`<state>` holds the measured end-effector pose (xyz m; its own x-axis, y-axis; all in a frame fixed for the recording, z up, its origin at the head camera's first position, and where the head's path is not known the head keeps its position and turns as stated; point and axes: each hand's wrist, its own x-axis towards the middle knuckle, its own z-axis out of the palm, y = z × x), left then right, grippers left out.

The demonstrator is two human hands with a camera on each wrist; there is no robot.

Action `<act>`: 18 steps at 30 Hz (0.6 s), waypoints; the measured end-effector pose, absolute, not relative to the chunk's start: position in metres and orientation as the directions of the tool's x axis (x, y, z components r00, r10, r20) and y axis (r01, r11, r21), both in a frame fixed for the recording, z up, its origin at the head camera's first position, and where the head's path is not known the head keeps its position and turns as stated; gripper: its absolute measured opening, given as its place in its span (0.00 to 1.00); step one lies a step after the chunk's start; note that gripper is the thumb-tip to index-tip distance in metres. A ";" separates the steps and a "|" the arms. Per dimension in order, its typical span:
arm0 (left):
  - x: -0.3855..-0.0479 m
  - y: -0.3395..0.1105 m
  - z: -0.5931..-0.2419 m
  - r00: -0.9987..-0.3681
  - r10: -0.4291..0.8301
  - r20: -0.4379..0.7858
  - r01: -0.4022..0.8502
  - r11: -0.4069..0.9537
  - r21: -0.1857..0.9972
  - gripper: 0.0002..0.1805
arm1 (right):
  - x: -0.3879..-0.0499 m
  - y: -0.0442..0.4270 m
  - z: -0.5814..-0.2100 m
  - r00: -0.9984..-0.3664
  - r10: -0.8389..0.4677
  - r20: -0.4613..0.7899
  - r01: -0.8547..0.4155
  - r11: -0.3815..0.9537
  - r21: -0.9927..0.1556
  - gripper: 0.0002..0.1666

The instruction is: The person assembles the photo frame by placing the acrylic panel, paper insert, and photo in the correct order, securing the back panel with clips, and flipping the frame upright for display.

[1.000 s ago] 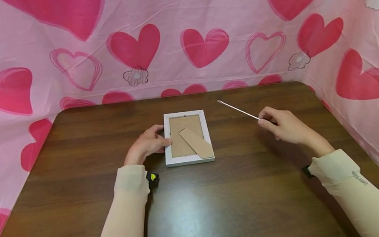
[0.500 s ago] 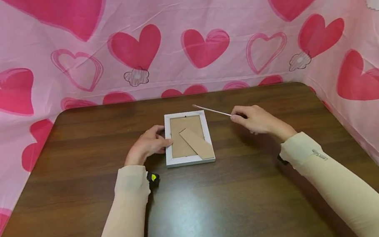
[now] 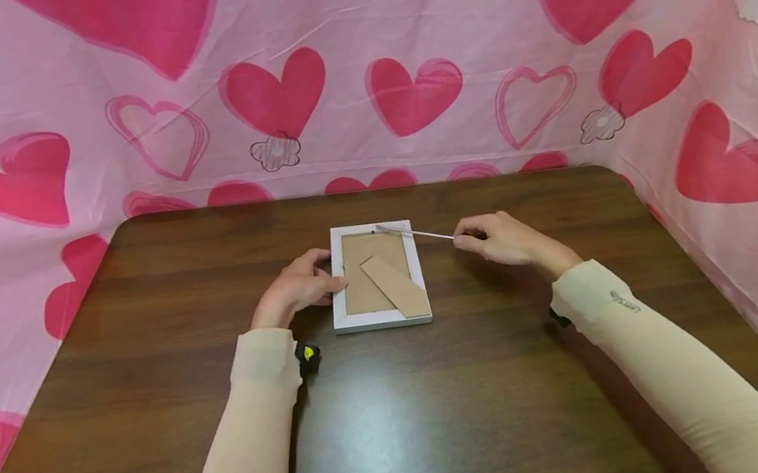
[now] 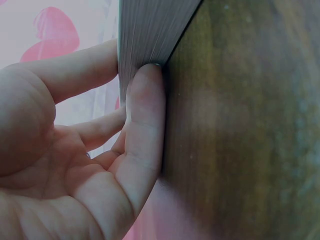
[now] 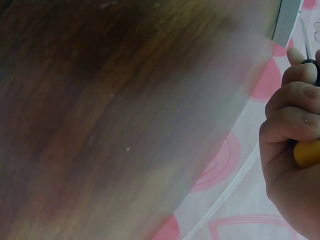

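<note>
A white picture frame (image 3: 341, 311) lies face down on the table, its brown backboard (image 3: 364, 294) and slanted stand leg (image 3: 396, 288) showing. My left hand (image 3: 296, 292) holds its left edge, thumb over the rim; in the left wrist view a fingertip presses the frame's side wall (image 4: 150, 30). My right hand (image 3: 501, 238) grips a screwdriver (image 3: 424, 234) with a thin metal shaft. The right wrist view shows its yellow handle (image 5: 307, 154) partly covered by the fingers. The shaft reaches over the frame's top right corner, its tip near the top rim; whether it touches cannot be told.
The dark wood table (image 3: 411, 417) has a pink heart-patterned cloth (image 3: 400, 13) hanging behind it and at both sides. A black strap piece with a yellow mark (image 3: 309, 355) sits at the left wrist.
My right hand has moved left with the screwdriver, bringing its tip from right of the frame to over the top right part. The left hand and the frame have stayed in place.
</note>
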<state>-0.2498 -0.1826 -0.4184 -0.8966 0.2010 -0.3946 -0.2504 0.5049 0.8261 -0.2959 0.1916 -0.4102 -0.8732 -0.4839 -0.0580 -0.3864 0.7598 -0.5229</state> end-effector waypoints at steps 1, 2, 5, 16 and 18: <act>-0.250 -0.183 -0.418 -0.897 0.202 -0.394 -0.251 0.502 0.828 0.42 | -0.296 0.191 -0.410 -0.872 -0.486 -0.061 -0.387 0.759 -0.524 0.13; -0.250 -0.183 -0.418 -0.897 0.203 -0.393 -0.251 0.499 0.830 0.42 | -0.297 0.191 -0.410 -0.870 -0.488 -0.064 -0.387 0.758 -0.525 0.13; -0.250 -0.183 -0.419 -0.898 0.203 -0.391 -0.253 0.489 0.834 0.42 | -0.297 0.189 -0.408 -0.866 -0.496 -0.070 -0.390 0.754 -0.529 0.13; -0.251 -0.183 -0.419 -0.896 0.205 -0.395 -0.251 0.499 0.830 0.41 | -0.299 0.186 -0.402 -0.862 -0.483 -0.156 -0.335 0.773 -0.539 0.21; -0.251 -0.182 -0.419 -0.896 0.206 -0.394 -0.251 0.498 0.830 0.41 | -0.300 0.187 -0.401 -0.858 -0.479 -0.187 -0.310 0.771 -0.556 0.21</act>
<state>-0.2508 -0.1822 -0.4187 -0.8956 0.2058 -0.3943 -0.2511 0.4977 0.8302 -0.3000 0.1867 -0.4014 -0.8575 -0.4795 -0.1866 -0.3103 0.7712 -0.5559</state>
